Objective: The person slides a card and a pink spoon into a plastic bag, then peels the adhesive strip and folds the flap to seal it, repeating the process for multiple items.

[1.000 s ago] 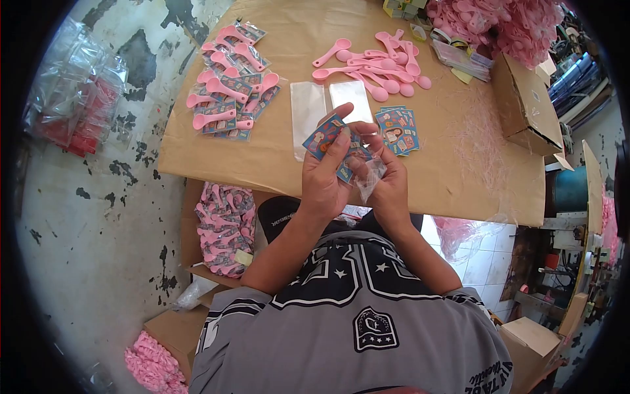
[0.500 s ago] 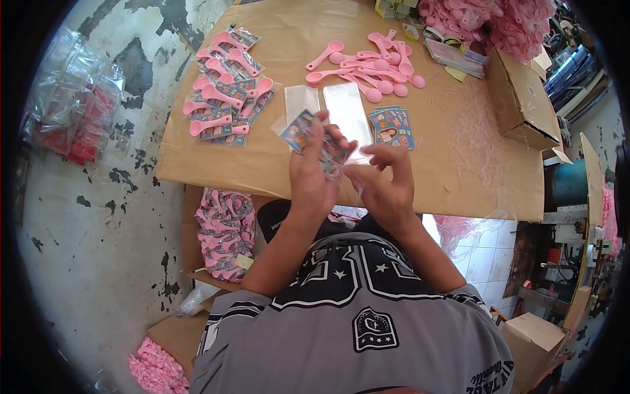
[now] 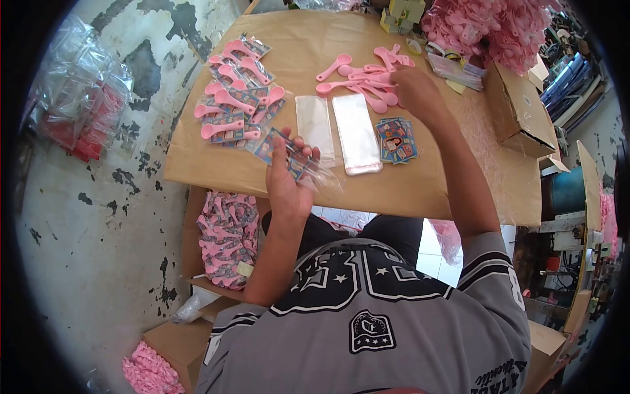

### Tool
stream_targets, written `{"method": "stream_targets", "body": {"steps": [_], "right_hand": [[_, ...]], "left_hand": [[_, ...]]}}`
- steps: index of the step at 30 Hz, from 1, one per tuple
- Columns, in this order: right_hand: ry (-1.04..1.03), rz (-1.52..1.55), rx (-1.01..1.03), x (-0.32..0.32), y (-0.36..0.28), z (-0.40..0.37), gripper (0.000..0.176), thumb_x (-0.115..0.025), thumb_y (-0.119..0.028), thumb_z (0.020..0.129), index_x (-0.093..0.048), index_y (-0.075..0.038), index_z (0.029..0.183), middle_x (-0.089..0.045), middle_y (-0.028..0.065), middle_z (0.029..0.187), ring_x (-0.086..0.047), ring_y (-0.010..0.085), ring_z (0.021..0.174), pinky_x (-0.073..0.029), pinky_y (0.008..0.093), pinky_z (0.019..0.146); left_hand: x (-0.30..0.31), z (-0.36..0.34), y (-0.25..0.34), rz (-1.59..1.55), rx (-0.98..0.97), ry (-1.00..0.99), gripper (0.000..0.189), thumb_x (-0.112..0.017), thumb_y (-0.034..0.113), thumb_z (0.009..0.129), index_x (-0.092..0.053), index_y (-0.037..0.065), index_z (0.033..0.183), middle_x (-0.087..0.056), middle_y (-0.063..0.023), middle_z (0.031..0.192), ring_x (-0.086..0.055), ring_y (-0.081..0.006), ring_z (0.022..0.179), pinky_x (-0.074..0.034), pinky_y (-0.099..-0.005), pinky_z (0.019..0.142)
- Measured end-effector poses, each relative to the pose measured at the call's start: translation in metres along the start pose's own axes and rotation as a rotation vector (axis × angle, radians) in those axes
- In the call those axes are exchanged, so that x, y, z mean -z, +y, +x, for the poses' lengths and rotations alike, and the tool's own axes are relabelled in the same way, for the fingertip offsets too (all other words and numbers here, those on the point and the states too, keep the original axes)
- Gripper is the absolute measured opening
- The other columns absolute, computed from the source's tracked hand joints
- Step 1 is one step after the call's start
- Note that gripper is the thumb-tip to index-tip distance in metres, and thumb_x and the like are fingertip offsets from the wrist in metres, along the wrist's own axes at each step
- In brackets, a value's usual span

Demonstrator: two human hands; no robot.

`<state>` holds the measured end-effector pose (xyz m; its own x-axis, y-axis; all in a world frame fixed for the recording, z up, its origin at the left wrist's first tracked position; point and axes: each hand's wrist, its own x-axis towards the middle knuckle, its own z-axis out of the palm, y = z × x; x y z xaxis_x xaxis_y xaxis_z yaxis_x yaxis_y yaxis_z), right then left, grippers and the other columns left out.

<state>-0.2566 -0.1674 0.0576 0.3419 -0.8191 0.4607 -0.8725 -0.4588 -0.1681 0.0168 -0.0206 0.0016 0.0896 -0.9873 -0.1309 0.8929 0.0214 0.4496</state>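
My left hand [image 3: 290, 180] is closed on a clear plastic bag [image 3: 323, 176] with a blue printed card [image 3: 266, 148] in it, held over the table's near edge. At the back, my right hand [image 3: 415, 94] reaches down to the right side of a heap of pink measuring spoons [image 3: 373, 77]; its fingertips are hidden. Between the hands lie a stack of white-backed clear bags [image 3: 355, 131], another clear bag stack [image 3: 314, 125] and a stack of blue printed cards [image 3: 397, 141].
Bagged cards with pink spoons [image 3: 230, 98] lie at the table's left. A box full of similar packs [image 3: 226, 236] stands below. Large bags of pink spoons [image 3: 485, 29] and a cardboard box [image 3: 518, 108] are at the back right. Plastic bags [image 3: 85, 98] hang at far left.
My right hand has left the bag near my left hand and moved away to the spoon heap. My left hand, still holding the bagged card, has shifted left and lower.
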Motion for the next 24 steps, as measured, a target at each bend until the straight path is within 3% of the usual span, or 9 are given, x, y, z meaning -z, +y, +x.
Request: {"method": "stream_targets", "body": {"steps": [1, 3, 4, 7, 8, 11, 14, 20, 24], "right_hand": [[-0.104, -0.127, 0.028, -0.010, 0.002, 0.007, 0.019, -0.069, -0.009, 0.093, -0.072, -0.005, 0.111, -0.073, 0.0107, 0.113, -0.067, 0.0298, 0.101, -0.054, 0.0398, 0.090], [0.058, 0.099, 0.203, -0.029, -0.027, 0.020, 0.019, -0.071, -0.012, 0.089, -0.074, -0.007, 0.107, -0.073, 0.0080, 0.109, -0.065, 0.0288, 0.106, -0.052, 0.0421, 0.091], [-0.008, 0.039, 0.307, -0.044, -0.030, 0.033, 0.022, -0.077, -0.023, 0.085, -0.078, -0.013, 0.105, -0.072, 0.0079, 0.109, -0.065, 0.0289, 0.108, -0.056, 0.0413, 0.086], [-0.092, -0.058, 0.361, -0.089, -0.033, 0.052, 0.026, -0.081, -0.031, 0.080, -0.079, -0.011, 0.096, -0.073, 0.0085, 0.108, -0.064, 0.0298, 0.106, -0.057, 0.0420, 0.083], [-0.138, -0.070, 0.239, -0.088, -0.041, 0.053, 0.012, -0.077, -0.021, 0.083, -0.076, -0.010, 0.088, -0.071, 0.0080, 0.103, -0.062, 0.0287, 0.103, -0.052, 0.0396, 0.090], [-0.052, -0.203, 0.295, -0.100, -0.033, 0.068, 0.035, -0.084, -0.039, 0.077, -0.078, -0.008, 0.090, -0.071, 0.0110, 0.094, -0.063, 0.0311, 0.108, -0.057, 0.0421, 0.079], [0.037, -0.041, 0.361, -0.096, -0.024, 0.061, 0.029, -0.078, -0.037, 0.086, -0.074, -0.009, 0.091, -0.069, 0.0128, 0.090, -0.065, 0.0318, 0.105, -0.056, 0.0426, 0.075], [0.115, 0.299, -0.029, -0.041, -0.034, 0.030, 0.022, -0.067, -0.031, 0.100, -0.064, -0.009, 0.100, -0.069, 0.0148, 0.084, -0.069, 0.0329, 0.080, -0.053, 0.0456, 0.068], [0.083, 0.152, -0.090, -0.010, -0.008, 0.002, 0.027, -0.066, -0.027, 0.101, -0.064, -0.012, 0.123, -0.074, 0.0121, 0.095, -0.072, 0.0340, 0.086, -0.054, 0.0462, 0.072]], "left_hand": [[0.000, -0.002, -0.001, 0.005, -0.006, -0.015, 0.035, -0.061, 0.032, 0.108, -0.056, 0.007, 0.134, -0.064, -0.0033, 0.098, -0.063, -0.0151, 0.086, -0.056, -0.0399, 0.093], [0.003, -0.010, -0.002, 0.020, -0.015, -0.028, 0.036, -0.061, 0.032, 0.108, -0.056, 0.007, 0.134, -0.064, -0.0033, 0.098, -0.063, -0.0153, 0.086, -0.056, -0.0403, 0.093], [0.002, -0.013, -0.003, 0.006, 0.005, -0.026, 0.033, -0.062, 0.031, 0.108, -0.057, 0.007, 0.131, -0.063, -0.0036, 0.096, -0.063, -0.0143, 0.087, -0.057, -0.0365, 0.092], [0.001, -0.020, -0.003, 0.028, 0.046, -0.019, 0.034, -0.062, 0.032, 0.108, -0.057, 0.008, 0.132, -0.063, -0.0034, 0.097, -0.063, -0.0144, 0.087, -0.056, -0.0372, 0.092], [0.001, -0.023, -0.001, 0.043, 0.040, -0.018, 0.035, -0.062, 0.032, 0.108, -0.057, 0.008, 0.132, -0.063, -0.0034, 0.097, -0.063, -0.0145, 0.087, -0.056, -0.0374, 0.093], [0.002, -0.025, 0.005, 0.072, 0.004, -0.016, 0.036, -0.062, 0.034, 0.108, -0.057, 0.008, 0.132, -0.063, -0.0034, 0.098, -0.063, -0.0146, 0.088, -0.056, -0.0376, 0.093], [0.012, -0.024, 0.009, 0.079, -0.034, 0.001, 0.036, -0.061, 0.034, 0.108, -0.057, 0.007, 0.132, -0.063, -0.0036, 0.099, -0.063, -0.0151, 0.088, -0.056, -0.0385, 0.094], [0.019, -0.017, 0.009, 0.083, -0.048, 0.003, 0.037, -0.061, 0.034, 0.108, -0.056, 0.007, 0.133, -0.063, -0.0041, 0.099, -0.063, -0.0155, 0.088, -0.056, -0.0392, 0.094], [0.027, -0.011, 0.011, 0.087, -0.051, 0.006, 0.036, -0.061, 0.035, 0.108, -0.057, 0.008, 0.131, -0.064, -0.0037, 0.098, -0.062, -0.0148, 0.089, -0.056, -0.0367, 0.093]]}}
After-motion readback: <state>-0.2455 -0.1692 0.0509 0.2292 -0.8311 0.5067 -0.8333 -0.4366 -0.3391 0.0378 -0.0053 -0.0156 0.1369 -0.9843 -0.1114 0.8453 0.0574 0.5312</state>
